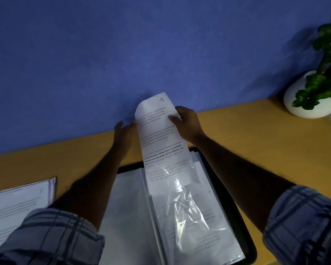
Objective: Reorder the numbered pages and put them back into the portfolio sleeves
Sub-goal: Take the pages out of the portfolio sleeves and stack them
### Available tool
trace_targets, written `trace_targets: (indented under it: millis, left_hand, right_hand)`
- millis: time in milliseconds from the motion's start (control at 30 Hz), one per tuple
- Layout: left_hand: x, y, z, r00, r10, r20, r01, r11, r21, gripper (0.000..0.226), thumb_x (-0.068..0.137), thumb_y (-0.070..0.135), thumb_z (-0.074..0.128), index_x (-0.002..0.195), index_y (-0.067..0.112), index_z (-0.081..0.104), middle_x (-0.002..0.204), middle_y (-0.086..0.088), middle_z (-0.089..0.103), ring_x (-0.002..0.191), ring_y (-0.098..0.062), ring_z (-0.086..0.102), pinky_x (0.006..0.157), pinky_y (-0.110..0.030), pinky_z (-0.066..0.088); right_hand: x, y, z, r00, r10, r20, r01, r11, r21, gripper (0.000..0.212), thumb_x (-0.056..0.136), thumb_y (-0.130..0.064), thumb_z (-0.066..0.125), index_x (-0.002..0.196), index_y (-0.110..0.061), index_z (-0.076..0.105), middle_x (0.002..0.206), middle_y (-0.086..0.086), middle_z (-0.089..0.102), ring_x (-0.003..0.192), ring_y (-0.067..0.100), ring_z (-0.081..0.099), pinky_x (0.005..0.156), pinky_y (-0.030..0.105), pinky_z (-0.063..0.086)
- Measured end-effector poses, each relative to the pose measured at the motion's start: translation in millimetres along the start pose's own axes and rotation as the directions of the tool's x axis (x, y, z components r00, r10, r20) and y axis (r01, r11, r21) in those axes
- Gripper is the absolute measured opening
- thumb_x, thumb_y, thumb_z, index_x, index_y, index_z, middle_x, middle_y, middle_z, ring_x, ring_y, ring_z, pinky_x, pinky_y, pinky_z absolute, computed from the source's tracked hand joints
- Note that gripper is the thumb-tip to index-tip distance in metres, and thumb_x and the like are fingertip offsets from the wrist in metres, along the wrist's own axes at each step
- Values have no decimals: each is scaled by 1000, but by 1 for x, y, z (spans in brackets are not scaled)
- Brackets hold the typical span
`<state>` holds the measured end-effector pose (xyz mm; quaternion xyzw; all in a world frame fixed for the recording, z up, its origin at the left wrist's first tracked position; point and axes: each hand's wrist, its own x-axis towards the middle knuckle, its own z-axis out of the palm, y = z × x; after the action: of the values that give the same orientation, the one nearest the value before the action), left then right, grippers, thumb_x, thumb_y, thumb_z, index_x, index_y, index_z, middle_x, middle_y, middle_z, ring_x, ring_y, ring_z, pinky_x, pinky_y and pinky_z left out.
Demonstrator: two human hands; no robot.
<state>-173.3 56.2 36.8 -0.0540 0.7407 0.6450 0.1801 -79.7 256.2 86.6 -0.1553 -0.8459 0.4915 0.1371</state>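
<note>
A black portfolio (235, 207) lies open on the wooden desk, its clear sleeves shining. A printed page marked 9 (159, 134) stands curved and upright, its lower part inside the right-hand sleeve (189, 213). My right hand (187, 123) pinches the page's upper right edge, thumb on the front. My left hand (123, 133) is blurred at the page's left edge with its fingers stretched out, touching or nearly touching the paper. A stack of other printed pages (17, 205) lies to the left of the portfolio.
A blue wall (141, 54) rises right behind the desk (256, 140). A white pot with a green plant (311, 96) stands at the far right of the desk. The page stack reaches the left frame edge.
</note>
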Motion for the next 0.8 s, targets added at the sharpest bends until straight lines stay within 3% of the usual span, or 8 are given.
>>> trace_targets:
  millis: [33,100,167,267,400,500,600,800]
  left_hand:
    - [-8,-1,-3,991,-101,93,105,993,-47,17,93,35,63,96,21,55,87,1,60,79,-14,55,68,-28,41]
    - [-15,-11,-10,932,-216,292,246,967,-71,20,94,40,61,94,20,63,86,0,67,79,-15,61,71,-29,43]
    - [-19,-12,-16,906,-200,373,267,954,-138,22,94,35,60,105,16,67,97,-1,74,90,-18,69,81,-33,51]
    - [-21,-3,-25,943,-74,326,156,960,-233,20,95,18,62,114,16,66,110,-2,73,102,-22,67,92,-37,52]
    - [-23,9,-47,969,34,245,37,959,-279,22,94,11,62,116,15,66,117,-6,71,104,-24,67,92,-42,54]
    - [-27,18,-65,971,57,232,12,959,-285,24,95,12,62,118,15,64,123,-8,69,112,-30,65,93,-47,54]
    - [-33,21,-85,978,66,199,-3,954,-301,26,95,12,61,120,13,64,124,-7,69,113,-30,65,87,-42,55]
    - [-51,22,-144,984,102,149,-54,953,-299,32,96,10,59,128,6,62,125,-7,68,112,-27,66,89,-40,55]
  right_hand:
    - [2,-2,0,1000,-9,0,9,1000,13,19,90,-19,61,103,-8,70,102,7,73,92,24,69,82,46,56]
    - [6,-8,0,1000,-17,3,17,999,50,20,91,-19,62,103,-6,70,103,9,73,93,26,69,83,50,56]
    - [10,-15,-2,1000,-6,-2,6,995,96,16,93,-15,62,103,-4,69,103,8,72,93,24,69,84,50,56]
    - [15,-28,-7,998,39,-52,-24,966,259,13,92,-8,64,104,-3,69,105,10,72,94,23,68,88,46,57]
    - [17,-46,-9,997,69,-30,-50,903,427,14,92,-6,65,105,-2,69,102,11,73,86,20,70,79,38,59]
    - [14,-58,-8,998,57,10,-56,891,451,18,89,-10,70,105,-2,69,102,11,74,88,23,71,77,38,58]
    - [7,-67,-2,993,75,87,-106,889,446,26,88,-15,74,109,-1,67,104,7,75,89,22,73,74,34,60]
    - [-17,-64,42,966,59,253,-134,948,289,26,89,-8,70,115,-4,67,113,8,72,99,23,71,85,42,59]
